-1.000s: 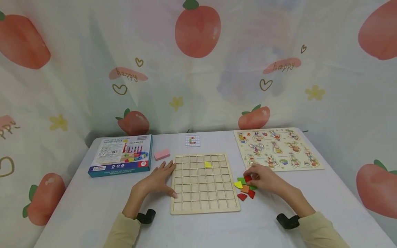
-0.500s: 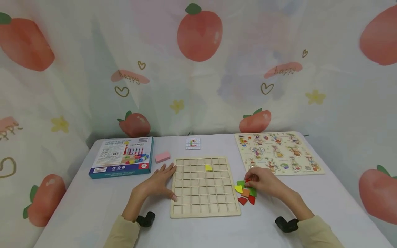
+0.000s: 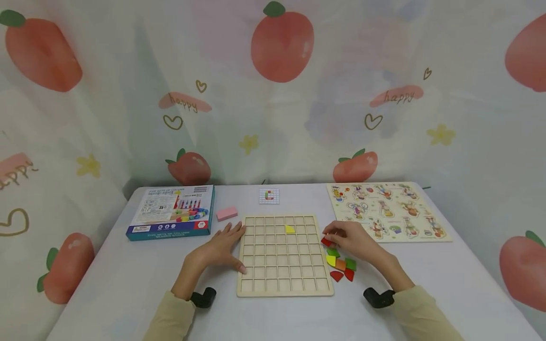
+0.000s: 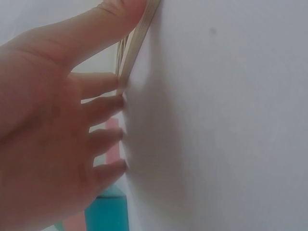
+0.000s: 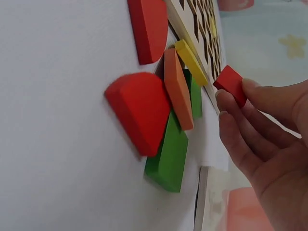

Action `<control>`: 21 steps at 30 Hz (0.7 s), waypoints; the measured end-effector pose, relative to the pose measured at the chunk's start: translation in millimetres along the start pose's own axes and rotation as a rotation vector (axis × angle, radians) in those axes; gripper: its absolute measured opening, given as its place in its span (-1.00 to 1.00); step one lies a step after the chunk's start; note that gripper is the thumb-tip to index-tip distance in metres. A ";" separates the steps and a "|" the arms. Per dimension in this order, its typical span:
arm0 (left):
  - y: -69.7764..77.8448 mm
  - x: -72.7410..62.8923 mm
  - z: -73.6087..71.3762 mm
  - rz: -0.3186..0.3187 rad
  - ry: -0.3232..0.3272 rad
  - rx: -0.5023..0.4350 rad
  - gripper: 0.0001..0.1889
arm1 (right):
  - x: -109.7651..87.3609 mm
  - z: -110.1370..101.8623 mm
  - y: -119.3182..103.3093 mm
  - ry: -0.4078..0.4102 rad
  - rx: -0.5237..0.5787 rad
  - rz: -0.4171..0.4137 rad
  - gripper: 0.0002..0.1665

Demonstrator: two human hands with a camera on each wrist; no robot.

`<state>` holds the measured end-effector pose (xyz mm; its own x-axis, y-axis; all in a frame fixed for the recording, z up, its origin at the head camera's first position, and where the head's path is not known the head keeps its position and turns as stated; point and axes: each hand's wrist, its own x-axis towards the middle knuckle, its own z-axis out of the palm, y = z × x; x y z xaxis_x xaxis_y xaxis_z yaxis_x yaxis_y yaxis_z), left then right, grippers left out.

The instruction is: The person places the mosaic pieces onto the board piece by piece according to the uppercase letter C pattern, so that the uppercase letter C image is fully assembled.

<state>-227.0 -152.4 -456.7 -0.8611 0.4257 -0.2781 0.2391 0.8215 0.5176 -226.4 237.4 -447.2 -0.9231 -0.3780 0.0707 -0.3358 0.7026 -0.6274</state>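
Observation:
A wooden grid board (image 3: 279, 289) lies in the middle of the table, with one yellow quarter-round block (image 3: 290, 229) in an upper cell. My left hand (image 3: 219, 248) rests at the board's left edge, fingers spread and thumb on the rim. At the right edge my right hand (image 3: 351, 239) pinches a red block (image 5: 231, 84) between thumb and fingertips, raised off the table. Below that hand lies a loose cluster: a yellow block (image 3: 331, 260), an orange block (image 5: 178, 91), green blocks (image 5: 168, 154) and red quarter-round blocks (image 5: 142, 108).
A teal-edged toy box (image 3: 170, 213) lies at the back left, with a pink block (image 3: 227, 213) beside it. Behind the board is a small pattern card (image 3: 269, 196). A wooden picture puzzle board (image 3: 388, 213) lies at the back right.
My right hand has picked the red block out of the cluster and moved it left toward the grid board's right edge. The left hand stays at the board's left edge.

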 end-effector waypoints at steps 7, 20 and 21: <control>-0.3 -1.4 -2.1 0.006 -0.007 -0.009 0.20 | 17.7 8.6 -6.7 -0.003 0.064 0.002 -0.85; 2.8 -1.9 -2.7 -0.014 0.001 -0.022 0.21 | 45.6 25.4 -21.9 -0.058 0.167 0.075 -0.73; 2.6 -1.3 -2.3 -0.014 0.004 -0.022 0.21 | 47.4 26.2 -22.6 -0.064 0.180 0.076 -0.72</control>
<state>-226.3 -151.6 -453.1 -0.8661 0.4125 -0.2824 0.2167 0.8188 0.5316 -257.7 187.8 -450.0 -0.9289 -0.3692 -0.0281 -0.2211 0.6139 -0.7578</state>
